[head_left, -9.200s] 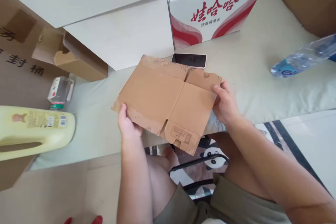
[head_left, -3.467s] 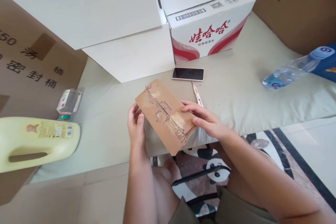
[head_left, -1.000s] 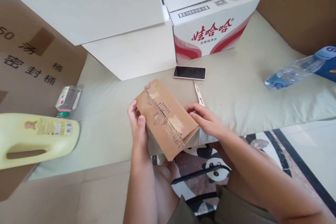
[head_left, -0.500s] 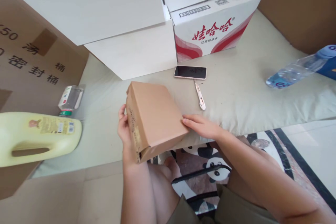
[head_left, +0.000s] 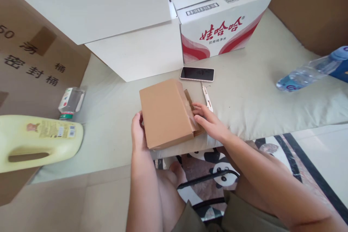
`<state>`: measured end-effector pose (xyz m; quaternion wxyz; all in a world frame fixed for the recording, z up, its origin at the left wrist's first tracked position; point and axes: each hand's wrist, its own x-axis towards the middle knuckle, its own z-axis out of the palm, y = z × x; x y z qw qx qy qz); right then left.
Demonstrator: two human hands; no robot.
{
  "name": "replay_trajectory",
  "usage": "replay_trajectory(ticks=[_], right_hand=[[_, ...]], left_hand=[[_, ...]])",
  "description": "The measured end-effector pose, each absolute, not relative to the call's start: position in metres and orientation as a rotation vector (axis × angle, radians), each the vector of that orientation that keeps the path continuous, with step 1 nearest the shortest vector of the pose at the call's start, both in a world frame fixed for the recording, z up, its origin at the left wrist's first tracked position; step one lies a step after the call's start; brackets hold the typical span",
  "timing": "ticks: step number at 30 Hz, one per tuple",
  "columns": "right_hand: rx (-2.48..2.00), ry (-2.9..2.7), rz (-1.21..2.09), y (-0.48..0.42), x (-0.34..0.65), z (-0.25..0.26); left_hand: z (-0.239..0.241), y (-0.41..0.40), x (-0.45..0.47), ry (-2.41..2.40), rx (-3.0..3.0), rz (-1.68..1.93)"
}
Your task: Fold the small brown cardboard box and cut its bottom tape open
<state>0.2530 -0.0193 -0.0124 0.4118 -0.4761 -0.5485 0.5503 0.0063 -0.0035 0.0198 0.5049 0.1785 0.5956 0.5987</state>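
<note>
A small brown cardboard box rests on the pale cloth-covered surface in front of me, with loose flaps at its right end. My left hand grips its left side, the fingertips partly hidden behind it. At the flapped end, my right hand has its fingers curled against a flap and the thumb near the taped edge. Just beyond that hand lies a white utility knife, partly covered by the fingers. Behind the box a phone lies flat, its screen dark.
White cartons and a red-and-white water carton stand at the back. A yellow jug and a small clear bottle lie left, beside a large brown carton. A water bottle lies at the right.
The box has been turned, so its printed, taped end on the left is out of sight and a flapped end shows on the right. My right hand has shifted onto that end.
</note>
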Motion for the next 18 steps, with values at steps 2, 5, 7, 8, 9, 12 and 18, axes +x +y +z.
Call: replay_trajectory(ticks=[2, 5, 7, 8, 9, 12, 18], right_hand=[[-1.168, -1.293, 1.332, -0.019, 0.253, -0.014], [-1.051, -1.105, 1.322, -0.019, 0.255, -0.010], [-0.969, -1.007, 1.423, -0.020, 0.256, -0.006], [-0.945, -0.989, 1.480, -0.021, 0.256, -0.003], [-0.938, -0.995, 1.531, -0.023, 0.256, -0.001], [-0.974, -1.073, 1.636, -0.028, 0.254, 0.002], [-0.990, -0.755, 1.772, -0.027, 0.245, 0.004]], left_hand=[[0.024, -0.005, 0.008, 1.456, 0.371, 1.369], [0.024, -0.007, 0.008, 1.485, 0.318, 1.289], [0.021, -0.007, 0.007, 1.491, 0.361, 1.291], [0.020, -0.007, 0.006, 1.486, 0.396, 1.301], [0.018, -0.007, 0.006, 1.473, 0.426, 1.320], [0.017, -0.005, 0.005, 1.408, 0.457, 1.399], [0.014, -0.001, 0.003, 1.337, 0.445, 1.483]])
